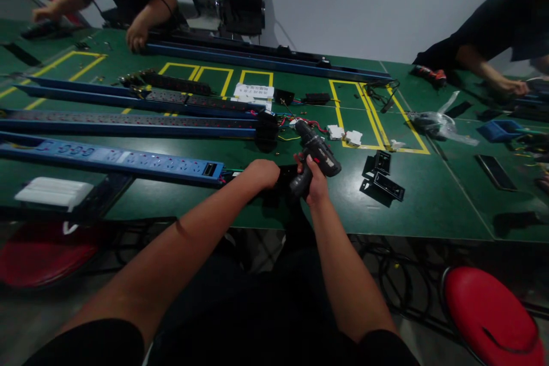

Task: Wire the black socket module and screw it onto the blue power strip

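In my right hand [316, 180] is a black cordless drill [319, 154], its fingers wrapped round the grip. The drill's chuck points up and away over the table. My left hand [262, 174] is closed beside the drill's base, next to a dark part [283, 178]; what its fingers hold is hidden. Left of that hand lies a blue power strip [163, 164] with a row of sockets and wires at its right end. Beyond it rest more long blue strips [128, 126], with red and yellow wires [311, 123] and white connectors [353, 137] at their ends.
Black brackets [388, 186] lie on the green table [429, 200] to the right. Further right are a plastic bag [435, 124] and a blue bin [501, 130]. Two other people work across the table. Red stools [491, 314] stand at the near edge.
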{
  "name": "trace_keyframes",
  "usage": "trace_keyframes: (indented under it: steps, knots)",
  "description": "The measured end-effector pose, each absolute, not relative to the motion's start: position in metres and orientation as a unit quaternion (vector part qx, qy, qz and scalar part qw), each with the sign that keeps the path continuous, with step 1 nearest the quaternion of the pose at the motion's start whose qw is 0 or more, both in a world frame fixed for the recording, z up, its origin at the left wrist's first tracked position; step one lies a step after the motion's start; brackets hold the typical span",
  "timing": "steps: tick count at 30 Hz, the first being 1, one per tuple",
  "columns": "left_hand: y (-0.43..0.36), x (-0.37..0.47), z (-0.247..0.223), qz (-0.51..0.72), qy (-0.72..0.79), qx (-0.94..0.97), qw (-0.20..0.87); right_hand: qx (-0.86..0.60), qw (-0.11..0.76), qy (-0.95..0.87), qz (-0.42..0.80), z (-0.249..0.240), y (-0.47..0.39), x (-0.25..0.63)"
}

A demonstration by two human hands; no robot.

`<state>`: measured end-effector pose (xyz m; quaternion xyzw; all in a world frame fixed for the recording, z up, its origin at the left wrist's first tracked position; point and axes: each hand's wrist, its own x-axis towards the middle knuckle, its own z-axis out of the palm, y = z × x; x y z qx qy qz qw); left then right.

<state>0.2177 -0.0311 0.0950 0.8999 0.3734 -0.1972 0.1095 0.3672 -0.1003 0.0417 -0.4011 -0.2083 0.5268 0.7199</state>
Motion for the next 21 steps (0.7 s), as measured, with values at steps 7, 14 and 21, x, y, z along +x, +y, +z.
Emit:
trace_keyframes:
  steps: [7,14,21]
  knots:
    - [-0.025,0.212,0.085,-0.196,0.378,0.902,0.067,-0.420,0.714,-0.210,0.520,0.044,-0.102,0.366]
    - [-0.033,0.196,0.069,-0.134,0.353,0.925,0.032,-0.428,0.702,-0.194,0.535,0.045,-0.101,0.368]
    - [-0.037,0.191,0.062,-0.074,0.359,0.930,0.027,-0.437,0.686,-0.196,0.548,0.046,-0.100,0.369]
